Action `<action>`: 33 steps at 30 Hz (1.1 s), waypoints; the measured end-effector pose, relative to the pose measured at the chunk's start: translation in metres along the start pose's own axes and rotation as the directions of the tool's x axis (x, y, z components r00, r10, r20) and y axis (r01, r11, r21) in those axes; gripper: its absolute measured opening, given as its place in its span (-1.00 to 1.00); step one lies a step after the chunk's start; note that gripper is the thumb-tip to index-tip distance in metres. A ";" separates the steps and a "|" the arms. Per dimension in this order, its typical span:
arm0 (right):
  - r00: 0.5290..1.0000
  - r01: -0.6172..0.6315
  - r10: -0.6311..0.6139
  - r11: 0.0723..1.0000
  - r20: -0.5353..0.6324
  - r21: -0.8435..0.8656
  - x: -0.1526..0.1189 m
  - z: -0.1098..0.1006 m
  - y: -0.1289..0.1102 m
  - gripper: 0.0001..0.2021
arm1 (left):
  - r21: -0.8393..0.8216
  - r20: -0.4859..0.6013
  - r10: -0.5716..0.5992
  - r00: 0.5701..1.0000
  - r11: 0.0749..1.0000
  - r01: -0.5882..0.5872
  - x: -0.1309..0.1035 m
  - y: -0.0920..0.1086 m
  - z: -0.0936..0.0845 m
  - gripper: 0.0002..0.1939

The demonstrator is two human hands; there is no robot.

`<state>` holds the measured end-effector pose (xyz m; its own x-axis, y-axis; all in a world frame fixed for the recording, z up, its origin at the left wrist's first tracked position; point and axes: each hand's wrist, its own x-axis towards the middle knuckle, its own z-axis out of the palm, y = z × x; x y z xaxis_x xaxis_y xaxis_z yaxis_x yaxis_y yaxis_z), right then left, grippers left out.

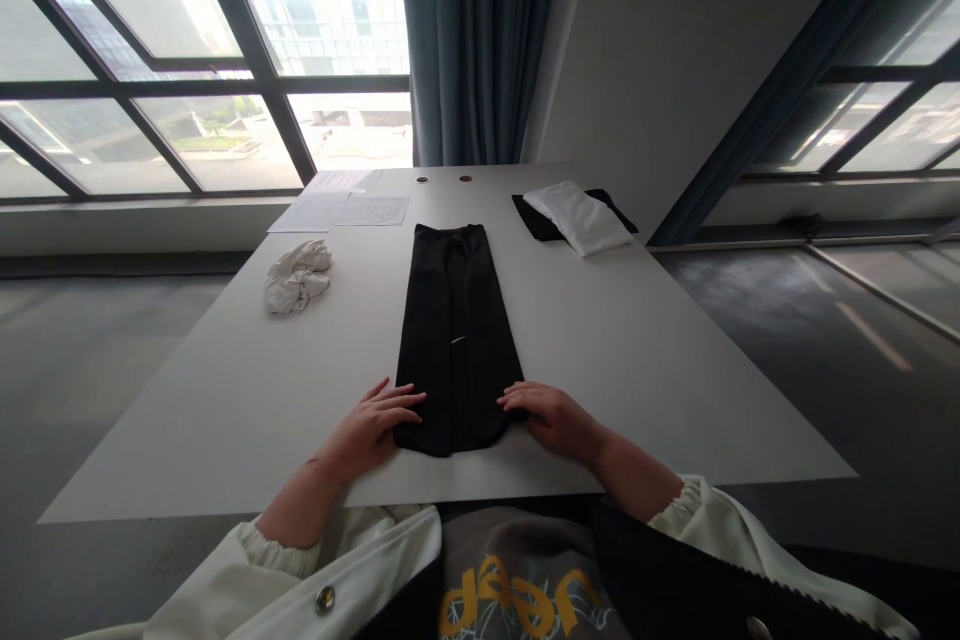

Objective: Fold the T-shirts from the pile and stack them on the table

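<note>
Big windows fill the upper left of the frame, a dark curtain hangs at top centre, and below them a pale tabletop runs away from the camera. Dead centre lies the black garment, folded into a long narrow strip, its near end close to the tabletop's front edge.

Left hand rests flat, fingers spread, fingertips touching the strip's lower left corner. Right hand mirrors it on the lower right corner, palm down. Both hands lie open, well apart from each other, pressing rather than gripping.

That cloth looks thin, soft and limp; I'd judge it light and liable to slide on the smooth surface, so the near corners are the natural places to pinch it.

A crumpled white cloth sits left of centre, papers beyond it, and a folded white piece on a dark one at upper right. Bare surface flanks the strip on both sides.
</note>
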<state>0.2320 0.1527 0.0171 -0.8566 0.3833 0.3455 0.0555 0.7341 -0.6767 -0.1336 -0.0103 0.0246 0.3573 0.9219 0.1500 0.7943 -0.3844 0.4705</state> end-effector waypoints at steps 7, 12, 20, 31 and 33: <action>0.963 -0.267 0.257 0.947 0.077 0.177 -0.008 -0.027 -0.034 -0.78 | -0.095 -0.071 -0.089 0.994 0.992 0.082 -0.009 0.023 -0.019 -0.68; 0.934 -0.316 0.352 0.893 -0.061 0.321 0.003 -0.044 -0.052 -0.67 | -0.153 -0.171 -0.128 0.977 0.983 0.102 0.003 0.052 -0.038 -0.81; 0.822 -0.423 0.506 0.850 -0.262 0.314 0.047 -0.049 -0.033 -0.72 | -0.208 -0.259 -0.298 0.919 0.946 0.248 0.050 0.042 -0.041 -0.77; 0.757 -0.569 0.620 0.780 -0.204 0.261 0.048 -0.020 0.024 -0.72 | -0.313 -0.104 -0.507 0.855 0.833 0.456 0.074 0.001 -0.015 -0.67; 0.766 -0.564 0.615 0.783 -0.189 0.265 0.044 -0.022 0.019 -0.66 | -0.281 -0.067 -0.493 0.868 0.844 0.457 0.068 0.003 -0.018 -0.63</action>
<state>0.2061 0.1958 0.0336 -0.5247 0.8508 -0.0290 0.3904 0.2103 -0.8963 -0.1157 0.0516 0.0515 -0.1140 0.9925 -0.0435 0.6953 0.1110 0.7101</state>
